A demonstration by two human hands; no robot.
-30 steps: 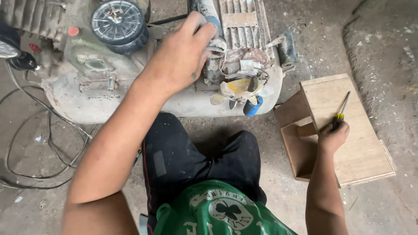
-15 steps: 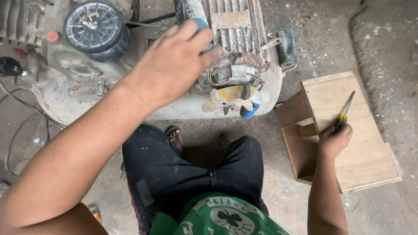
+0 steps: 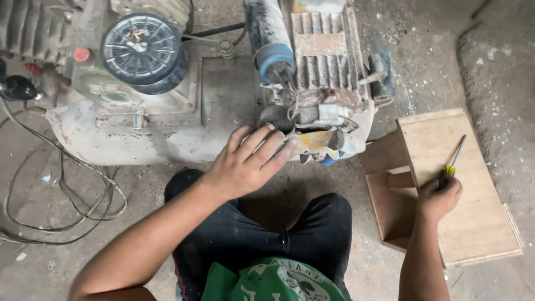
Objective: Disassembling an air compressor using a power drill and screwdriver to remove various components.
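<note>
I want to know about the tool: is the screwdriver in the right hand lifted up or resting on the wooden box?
Resting. The screwdriver lies flat on the wooden box, with the right hand gripping its handle.

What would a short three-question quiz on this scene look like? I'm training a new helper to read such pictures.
1. True or false: the right hand holds a screwdriver.
2. Where does the left hand rest? A) on the wooden box B) on the front of the dirty machine C) on the cables
3. What lies under the right hand?

Key: 1 true; 2 B; 3 the wooden box.
</note>
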